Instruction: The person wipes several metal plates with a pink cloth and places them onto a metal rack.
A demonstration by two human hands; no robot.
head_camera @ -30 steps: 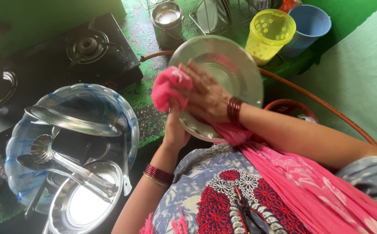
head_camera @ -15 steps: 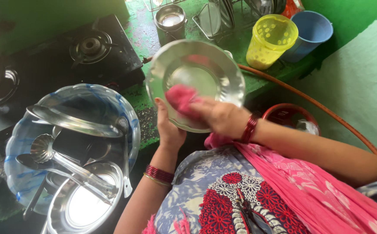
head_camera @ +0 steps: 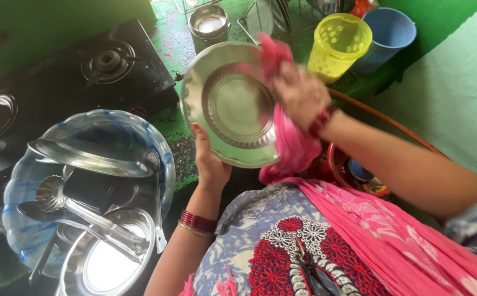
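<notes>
The left hand holds a round steel plate by its bottom edge. Its grip is closed on the rim, with the thumb on the front of the plate. The plate is up in the air, tipped on its side, above the edge of the green desk.

The right hand is closed around a pink cloth and presses it on the right side of the plate. The cloth hangs down from the hand, past the plate's edge. This hand looks a bit blurry.

To the left, on the desk, sits a big blue tub. In it lie a steel ladle, some flat steel lids and a shiny steel dish. Behind the tub is a black gas stove. At the back stand a small steel pot, a yellow jug and a blue cup. The yellow jug is just beside the blue cup.
</notes>
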